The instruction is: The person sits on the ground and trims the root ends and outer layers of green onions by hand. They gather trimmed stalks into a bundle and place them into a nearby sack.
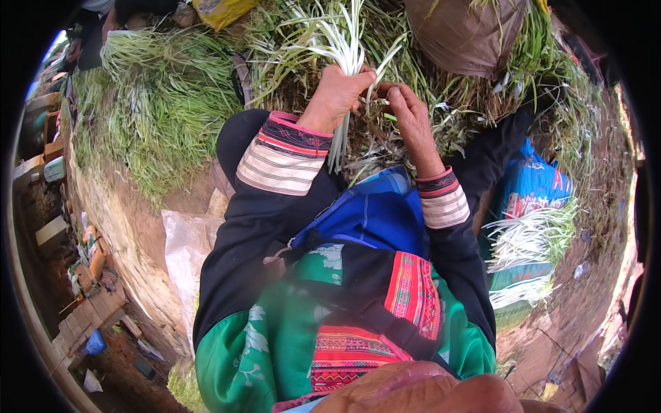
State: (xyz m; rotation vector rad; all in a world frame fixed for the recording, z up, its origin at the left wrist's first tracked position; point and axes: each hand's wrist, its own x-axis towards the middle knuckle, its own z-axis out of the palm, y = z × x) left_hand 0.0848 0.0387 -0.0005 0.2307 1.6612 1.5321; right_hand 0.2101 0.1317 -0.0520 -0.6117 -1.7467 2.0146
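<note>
My left hand [336, 93] is closed around a bunch of long leafy stalks [341, 142] whose white parts stick out above and below the fist. To its right, my right hand [405, 103] has thumb and fingertips pinched at a separate pale stalk [381, 64] with brownish, root-like matter at its lower end. That stalk passes close to my left thumb. Beneath both hands lies a heap of green stalks with brown roots [428, 111]. Part of the stalk between the two hands is hidden by fingers.
A large pile of green stalks [155, 108] lies at left. At right, white-stemmed bundles [521, 240] rest on a blue printed sack [537, 180]. A brown cloth or sack [467, 36] covers part of the heap; a pale plastic sheet [188, 253] lies at left.
</note>
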